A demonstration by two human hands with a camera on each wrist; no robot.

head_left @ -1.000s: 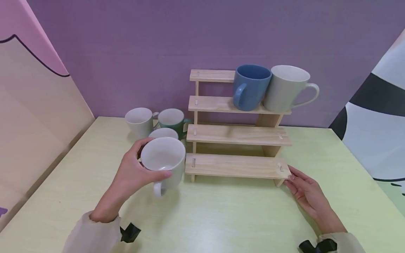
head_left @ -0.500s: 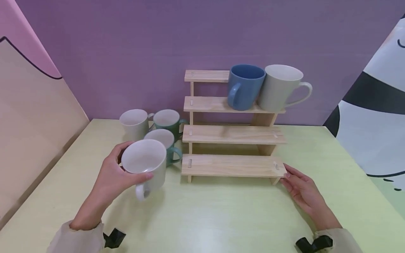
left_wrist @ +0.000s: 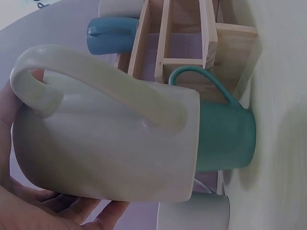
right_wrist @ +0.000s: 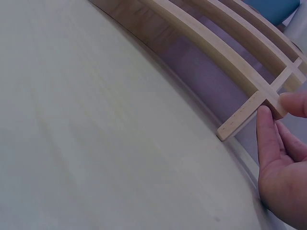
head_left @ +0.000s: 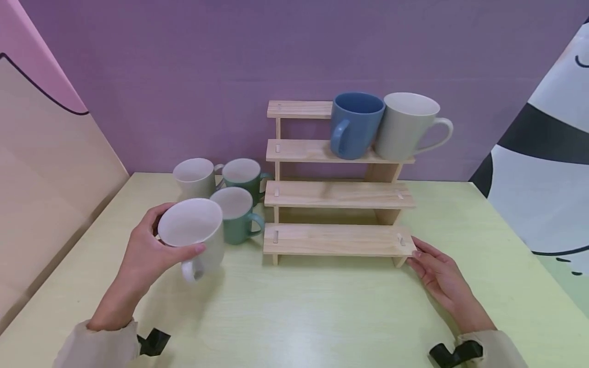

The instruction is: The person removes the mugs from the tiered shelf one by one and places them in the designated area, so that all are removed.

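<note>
My left hand (head_left: 143, 251) grips a white mug (head_left: 209, 253) around its side, thumb across the front above the handle. In the head view the mug is held over the table, left of a four-tier wooden rack (head_left: 340, 240). The left wrist view shows the mug's side and handle large, in front of a teal mug (left_wrist: 225, 136). My right hand (head_left: 442, 281) pinches the right end of the rack's lowest board, with thumb on top and fingers below, as the right wrist view shows. A blue mug (head_left: 354, 128) and a white mug (head_left: 402, 130) stand on the rack's upper right.
Behind the held mug, a white mug (head_left: 195, 179) and a dark green mug (head_left: 244, 179) stand close together on the pale table (head_left: 294, 317), left of the rack. A purple wall (head_left: 207, 76) rises behind, with printed panels at both sides.
My left hand has moved left with the white mug, away from the rack, uncovering the teal mug. The view has shifted slightly. My right hand keeps its hold on the board.
</note>
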